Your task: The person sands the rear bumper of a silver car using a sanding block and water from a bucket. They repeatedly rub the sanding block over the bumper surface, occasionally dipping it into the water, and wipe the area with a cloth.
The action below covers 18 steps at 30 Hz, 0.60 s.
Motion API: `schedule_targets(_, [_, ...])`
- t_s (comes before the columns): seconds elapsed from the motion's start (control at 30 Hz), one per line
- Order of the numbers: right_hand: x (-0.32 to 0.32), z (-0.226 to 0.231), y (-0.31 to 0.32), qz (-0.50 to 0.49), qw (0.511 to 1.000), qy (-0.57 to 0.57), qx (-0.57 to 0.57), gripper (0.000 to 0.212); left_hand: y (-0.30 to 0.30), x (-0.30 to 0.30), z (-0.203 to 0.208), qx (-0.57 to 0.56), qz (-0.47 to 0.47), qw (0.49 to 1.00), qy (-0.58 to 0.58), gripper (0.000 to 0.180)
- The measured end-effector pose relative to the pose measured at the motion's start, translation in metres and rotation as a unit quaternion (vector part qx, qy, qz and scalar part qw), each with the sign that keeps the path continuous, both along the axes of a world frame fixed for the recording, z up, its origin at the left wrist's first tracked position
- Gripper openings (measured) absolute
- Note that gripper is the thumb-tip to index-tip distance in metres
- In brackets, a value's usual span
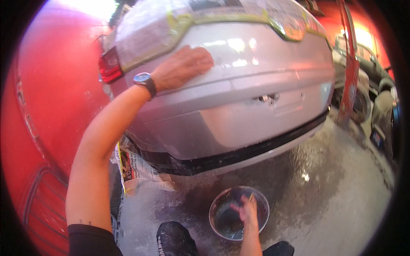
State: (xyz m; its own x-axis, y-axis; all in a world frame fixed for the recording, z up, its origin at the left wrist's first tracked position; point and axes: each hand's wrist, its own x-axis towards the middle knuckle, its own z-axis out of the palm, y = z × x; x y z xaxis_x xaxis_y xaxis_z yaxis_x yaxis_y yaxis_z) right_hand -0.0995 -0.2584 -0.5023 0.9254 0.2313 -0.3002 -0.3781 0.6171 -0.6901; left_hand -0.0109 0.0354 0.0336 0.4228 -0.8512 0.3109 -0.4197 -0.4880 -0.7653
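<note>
My left hand (183, 67), with a dark watch (144, 81) on its wrist, lies flat on the wet silver rear panel (256, 51) of a car. Whether anything sits under that palm is hidden. Lower down, my right hand (247, 210) is over a round basin (212, 222) of dark water on the floor. A small yellowish edge shows at its fingertips, too small to name. Yellow-green masking tape (230, 18) borders the panel, and plastic sheeting (143, 38) covers the part above it.
A red tail light (110, 66) is at the car's left corner, beside a red wall (51, 85). Newspaper (141, 170) hangs under the bumper. My dark shoes (175, 240) flank the basin on wet concrete (324, 187). A red post (349, 89) and another vehicle (363, 55) stand right.
</note>
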Motion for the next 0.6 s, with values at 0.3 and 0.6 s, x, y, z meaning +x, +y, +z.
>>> schedule_targets(0.3, [0.055,0.234,0.148,-0.306,0.778,-0.501,-0.224,0.073,-0.007,-0.009,-0.010,-0.039,-0.049,0.994,-0.094,0.041])
schedule_targets(0.6, [0.079,0.277,0.188,-0.300,0.767,-0.451,-0.344,0.085,-0.006,-0.004,-0.010,-0.046,-0.063,0.989,-0.123,0.037])
